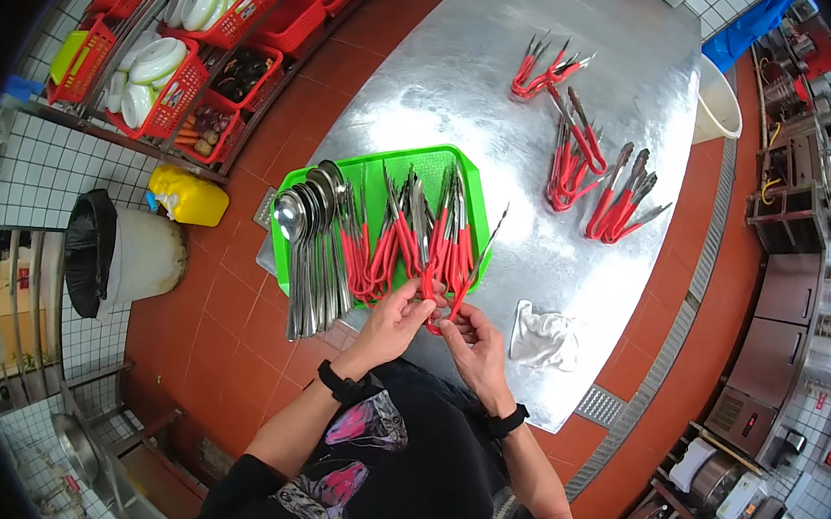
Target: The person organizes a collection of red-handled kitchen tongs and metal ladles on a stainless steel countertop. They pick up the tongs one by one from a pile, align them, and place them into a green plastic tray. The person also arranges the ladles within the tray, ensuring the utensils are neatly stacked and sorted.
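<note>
Both hands grip one pair of red-handled metal tongs (464, 288) over the front edge of the green plastic tray (429, 162). My left hand (388, 326) pinches one arm near the bend, and my right hand (480, 342) holds the other arm. The tongs' arms are spread apart, tips pointing away from me. Inside the tray, several red-handled tongs (453, 256) lie side by side. Long-handled steel spoons (304, 249) are stacked along its left side, their handles sticking out over the front rim.
More red-handled tongs (619, 204) lie in groups on the right of the steel table (415, 102). A white cloth (547, 337) rests near its front right. Red baskets of dishes (175, 101) fill a left rack. A lined bin (149, 256) and yellow jug (193, 195) stand left.
</note>
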Tool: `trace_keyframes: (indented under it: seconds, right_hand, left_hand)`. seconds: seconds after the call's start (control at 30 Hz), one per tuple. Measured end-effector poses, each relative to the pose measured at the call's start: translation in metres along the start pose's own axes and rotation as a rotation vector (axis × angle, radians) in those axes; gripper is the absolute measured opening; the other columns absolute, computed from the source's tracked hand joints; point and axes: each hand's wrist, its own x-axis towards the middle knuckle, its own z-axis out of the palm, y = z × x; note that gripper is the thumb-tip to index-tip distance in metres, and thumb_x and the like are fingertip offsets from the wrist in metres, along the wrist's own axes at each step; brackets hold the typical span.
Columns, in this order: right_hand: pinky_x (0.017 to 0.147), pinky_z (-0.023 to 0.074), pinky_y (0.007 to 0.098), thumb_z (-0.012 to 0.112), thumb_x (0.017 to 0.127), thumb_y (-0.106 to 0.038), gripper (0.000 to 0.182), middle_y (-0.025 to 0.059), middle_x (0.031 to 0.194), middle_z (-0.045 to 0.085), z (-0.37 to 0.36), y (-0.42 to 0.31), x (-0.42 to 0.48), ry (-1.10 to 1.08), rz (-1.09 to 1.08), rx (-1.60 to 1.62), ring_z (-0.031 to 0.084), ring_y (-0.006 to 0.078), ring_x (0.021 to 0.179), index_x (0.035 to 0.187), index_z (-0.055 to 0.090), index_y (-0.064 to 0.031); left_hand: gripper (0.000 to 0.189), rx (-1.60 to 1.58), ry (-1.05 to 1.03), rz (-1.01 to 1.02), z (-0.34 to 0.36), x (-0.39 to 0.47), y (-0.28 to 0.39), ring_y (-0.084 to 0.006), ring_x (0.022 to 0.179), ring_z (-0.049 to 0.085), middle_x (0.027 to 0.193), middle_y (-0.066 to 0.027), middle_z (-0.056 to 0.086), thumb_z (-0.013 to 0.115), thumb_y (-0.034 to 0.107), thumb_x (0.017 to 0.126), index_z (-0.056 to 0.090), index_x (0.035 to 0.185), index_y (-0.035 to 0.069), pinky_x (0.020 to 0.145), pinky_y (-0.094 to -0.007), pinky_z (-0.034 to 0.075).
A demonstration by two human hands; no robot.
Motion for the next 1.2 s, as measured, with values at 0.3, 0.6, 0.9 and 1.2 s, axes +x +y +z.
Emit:
trace_keyframes:
  seconds: [0.3,0.6,0.9,1.2]
  right_hand:
    - [0.083,0.0595,0.0317,0.079,0.101,-0.008,0.036,0.0105,0.110,0.080,-0.008,0.008,-0.002,0.059,-0.131,-0.102,0.074,0.0162,0.092,0.135,0.072,0.0024]
    - [0.074,0.0584,0.0386,0.087,0.092,-0.010,0.033,0.0154,0.095,0.075,-0.014,-0.003,-0.008,0.107,-0.390,-0.402,0.073,0.0291,0.080,0.122,0.076,-0.0007]
    - [0.073,0.0573,0.0368,0.083,0.096,-0.015,0.034,0.0130,0.094,0.076,-0.005,0.008,-0.017,0.109,-0.294,-0.339,0.073,0.0243,0.080,0.126,0.076,-0.0009]
    - [0.076,0.0541,0.0238,0.071,0.110,-0.017,0.039,0.0025,0.099,0.076,-0.019,0.007,-0.007,0.048,0.070,-0.044,0.065,0.0069,0.085,0.142,0.068,0.0060]
  left_hand:
    - [0.044,-0.148,0.052,0.066,0.008,0.002,-0.001,-0.0168,0.131,0.066,0.141,-0.0120,0.068,0.058,0.008,0.114,0.052,0.157,0.001,0.112,-0.0330,0.055]
    - [0.031,-0.142,0.152,0.049,0.013,0.004,-0.017,-0.0163,0.116,0.073,0.133,-0.0109,0.074,0.056,0.005,0.114,0.060,0.145,0.000,0.103,-0.0362,0.061]
    - [0.028,-0.036,0.209,-0.021,0.015,0.005,-0.015,-0.0137,0.107,0.075,0.120,-0.0100,0.077,0.063,0.007,0.112,0.066,0.138,-0.003,0.092,-0.0299,0.062]
    - [0.035,-0.122,0.171,-0.163,0.013,-0.001,-0.003,-0.0157,0.112,0.075,0.126,-0.0110,0.076,0.069,0.016,0.111,0.063,0.141,-0.001,0.093,-0.0314,0.064]
